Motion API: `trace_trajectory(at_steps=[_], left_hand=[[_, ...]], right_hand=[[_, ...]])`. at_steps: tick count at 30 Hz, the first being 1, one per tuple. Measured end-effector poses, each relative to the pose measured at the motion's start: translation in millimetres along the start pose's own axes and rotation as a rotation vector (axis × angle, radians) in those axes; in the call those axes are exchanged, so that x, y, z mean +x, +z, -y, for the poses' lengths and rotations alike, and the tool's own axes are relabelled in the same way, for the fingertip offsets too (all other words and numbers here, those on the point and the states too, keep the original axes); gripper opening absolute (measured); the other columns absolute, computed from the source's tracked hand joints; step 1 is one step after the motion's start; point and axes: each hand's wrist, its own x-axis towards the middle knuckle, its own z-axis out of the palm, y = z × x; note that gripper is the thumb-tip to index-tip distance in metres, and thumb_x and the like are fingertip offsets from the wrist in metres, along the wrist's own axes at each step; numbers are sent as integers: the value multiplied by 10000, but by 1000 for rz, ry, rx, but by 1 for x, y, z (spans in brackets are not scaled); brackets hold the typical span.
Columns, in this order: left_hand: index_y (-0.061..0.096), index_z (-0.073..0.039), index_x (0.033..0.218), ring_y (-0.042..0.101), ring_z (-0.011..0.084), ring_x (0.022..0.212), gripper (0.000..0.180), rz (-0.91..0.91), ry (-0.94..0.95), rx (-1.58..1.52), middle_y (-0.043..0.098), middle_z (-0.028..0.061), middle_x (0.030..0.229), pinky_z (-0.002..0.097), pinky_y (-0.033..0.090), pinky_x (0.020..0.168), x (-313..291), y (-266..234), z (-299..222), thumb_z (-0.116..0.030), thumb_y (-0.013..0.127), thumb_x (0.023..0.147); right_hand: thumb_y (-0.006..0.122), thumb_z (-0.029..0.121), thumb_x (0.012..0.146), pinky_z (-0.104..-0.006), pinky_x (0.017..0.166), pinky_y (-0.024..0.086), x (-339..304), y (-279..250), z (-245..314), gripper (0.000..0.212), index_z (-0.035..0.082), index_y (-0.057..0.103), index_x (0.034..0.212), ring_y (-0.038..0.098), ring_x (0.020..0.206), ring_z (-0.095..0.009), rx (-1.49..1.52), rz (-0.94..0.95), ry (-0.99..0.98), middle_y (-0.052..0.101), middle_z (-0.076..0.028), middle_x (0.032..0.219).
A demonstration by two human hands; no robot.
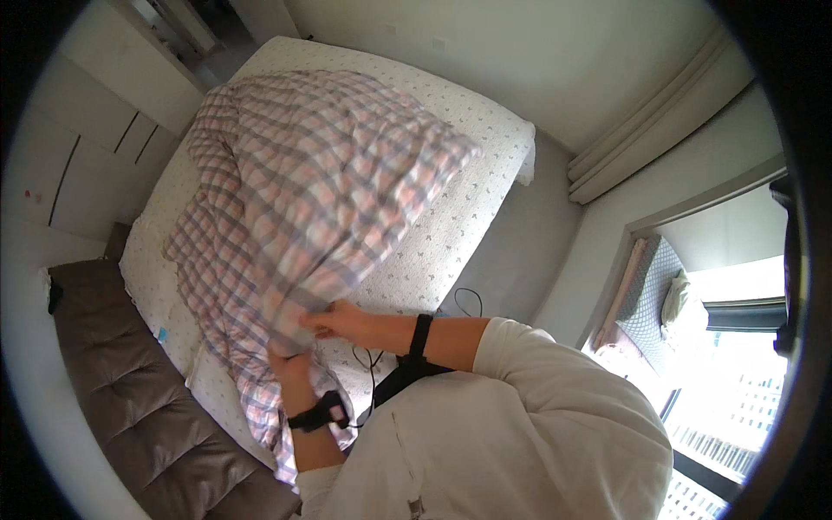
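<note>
A plaid quilt (321, 156) in pink, white and grey lies rumpled over much of a bed. Its near edge is lifted and blurred where both my hands meet it. My right hand (331, 320) is closed on that edge, fingers curled into the cloth. Just beside it, my left hand (289, 362) is also closed on the quilt; its fingers are smeared and partly covered by fabric. Each forearm wears a black strap, with a thin black cable hanging near them.
The mattress (451, 234) has a white quilted cover with a small print. A brown padded headboard (147, 390) runs along the left. To the right are grey floor (529, 251), a beige curtain (641, 121) and a window ledge with cushions (652, 299).
</note>
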Motion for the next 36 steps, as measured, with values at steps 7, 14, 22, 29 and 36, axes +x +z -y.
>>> trace_trajectory(at_steps=[7, 14, 22, 29, 36], left_hand=[[450, 36, 1293, 505, 265, 1170, 355, 463, -64, -881, 512, 159, 1305, 413, 416, 1019, -86, -32, -103, -160, 416, 999], [392, 41, 1376, 498, 334, 1212, 620, -419, 1005, 1126, 468, 204, 1371, 460, 406, 1008, -225, 21, -154, -404, 493, 956], [461, -49, 1348, 558, 294, 1140, 467, -826, 154, -413, 559, 126, 1287, 427, 510, 929, -172, -14, 45, -267, 549, 944], [512, -16, 1266, 575, 243, 1070, 340, -946, -461, -182, 593, 92, 1259, 374, 509, 812, -167, 5, 211, -206, 437, 994], [449, -80, 1368, 468, 293, 1270, 527, -896, -201, -180, 465, 95, 1405, 433, 445, 1008, -153, 4, 214, -73, 547, 850]], right_hand=[[575, 676, 818, -491, 1041, 331, 55, -66, 7, 844, 25, 433, 1337, 397, 1283, -336, 706, -320, 364, 439, -161, 1373], [479, 542, 932, -519, 1072, 318, 120, -222, 69, 791, 5, 255, 1468, 389, 1299, -388, 1235, -396, -111, 332, -192, 1490], [417, 335, 908, -533, 963, 447, 7, -410, 275, 468, -8, 537, 1203, 523, 1148, -361, 556, -314, -247, 567, -195, 1211], [557, 303, 908, -449, 933, 463, -216, -509, 186, 557, 57, 410, 1385, 533, 1126, -323, -456, -1051, 176, 545, -145, 1291], [649, 205, 841, -431, 864, 466, -246, -535, 114, 625, 74, 382, 1390, 584, 1002, -314, -1212, -890, 783, 592, -143, 1208]])
